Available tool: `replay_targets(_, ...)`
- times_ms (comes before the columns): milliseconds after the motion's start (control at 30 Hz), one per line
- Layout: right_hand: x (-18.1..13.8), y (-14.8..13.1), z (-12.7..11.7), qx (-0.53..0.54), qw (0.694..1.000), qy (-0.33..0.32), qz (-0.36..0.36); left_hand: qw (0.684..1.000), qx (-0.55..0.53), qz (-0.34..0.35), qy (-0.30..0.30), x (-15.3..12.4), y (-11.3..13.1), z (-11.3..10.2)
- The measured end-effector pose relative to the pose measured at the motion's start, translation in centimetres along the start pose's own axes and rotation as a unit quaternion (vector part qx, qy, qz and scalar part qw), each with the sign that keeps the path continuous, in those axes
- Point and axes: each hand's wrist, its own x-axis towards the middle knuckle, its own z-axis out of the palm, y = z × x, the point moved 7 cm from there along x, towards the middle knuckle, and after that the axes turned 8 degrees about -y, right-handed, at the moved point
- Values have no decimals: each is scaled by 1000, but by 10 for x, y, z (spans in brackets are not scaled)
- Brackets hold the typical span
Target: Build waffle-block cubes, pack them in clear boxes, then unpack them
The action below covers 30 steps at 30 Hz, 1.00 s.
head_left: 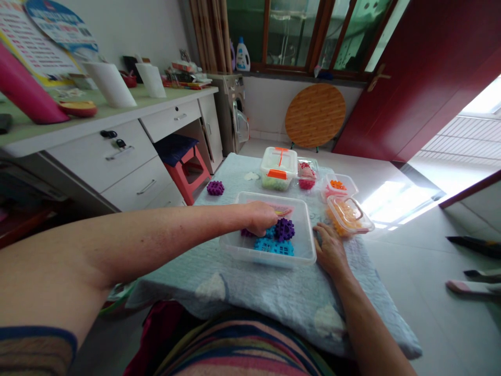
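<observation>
A clear plastic box [307, 230] without its lid stands on the cloth-covered table. My left hand [261, 217] reaches down into it, fingers curled; what they grip, if anything, is hidden. Around those fingers lie light-blue interlocking plastic blocks [274, 246], a dark purple block [284, 230] and a partly covered magenta block [246, 233]. Behind the hand, a pinkish flat piece [285, 210] shows in the box. My right hand [332, 249] rests on the cloth at the box's right side, fingers stretched forward and holding nothing.
A purple block [215, 188] sits at the table's left. Along the back and right are an orange-latched box [279, 167], a tub of red pieces [307, 175], a tub with orange pieces [338, 185] and a lidded orange-yellow tub [349, 215]. The table is draped with pale-blue cloth [250, 290].
</observation>
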Motion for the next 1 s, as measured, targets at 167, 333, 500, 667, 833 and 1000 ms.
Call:
replay_targets(167,1,-1,-1,-5,1000,-5,5,1000,-6,8,-4,-8,-2,-8)
replay_targets(333,1,-1,-1,-5,1000,-7,6,1000,-23,1,10,-10,-6,-10)
replay_targets(500,1,1,0,-6,1000,-12,4,1000,-12,-18,2,-3,-5,0)
replay_targets(667,2,0,-1,-5,1000,-7,4,1000,-17,-11,3,0,-2,0)
replay_targets(833,1,-1,-1,-5,1000,-7,2,999,-47,-18,13,-8,-12,-5)
replay_targets(1000,1,-2,-2,-9,1000,-3,1,996,-28,-83,-5,-25,-29,-2)
